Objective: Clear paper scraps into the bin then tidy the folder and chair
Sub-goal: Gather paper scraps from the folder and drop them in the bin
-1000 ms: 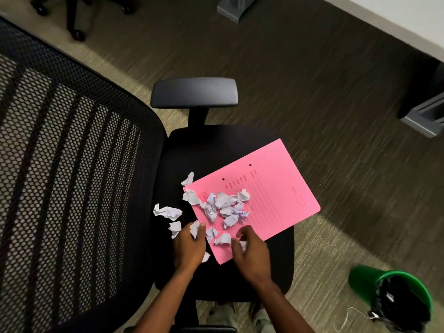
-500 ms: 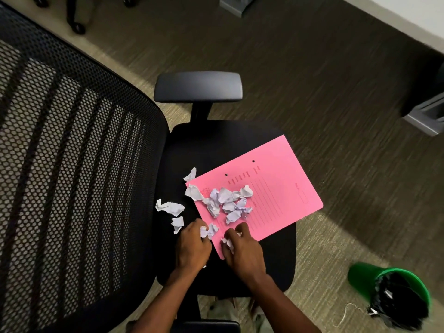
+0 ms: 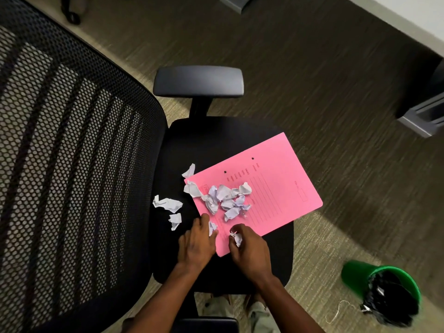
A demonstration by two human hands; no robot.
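A pink folder (image 3: 271,188) lies on the black chair seat (image 3: 216,138), its right corner past the seat's edge. Several crumpled white paper scraps (image 3: 225,198) sit in a heap on the folder's left part. More scraps (image 3: 168,204) lie on the seat to the left of it. My left hand (image 3: 195,241) rests at the folder's near corner with a scrap (image 3: 212,227) against its fingertips. My right hand (image 3: 249,248) is closed on a paper scrap (image 3: 236,237) just above the folder's near edge. The green bin (image 3: 360,276) with a black liner stands on the floor at the lower right.
The chair's mesh backrest (image 3: 72,164) fills the left side, and one armrest (image 3: 198,81) stands beyond the seat. Carpet surrounds the chair. Grey furniture feet (image 3: 422,118) are at the right and top edges. A thin string (image 3: 338,308) lies on the floor beside the bin.
Both hands have drawn together at the folder's near corner. The scraps nearest me have left the folder's near edge, and one is now in my right hand. The camera has shifted slightly.
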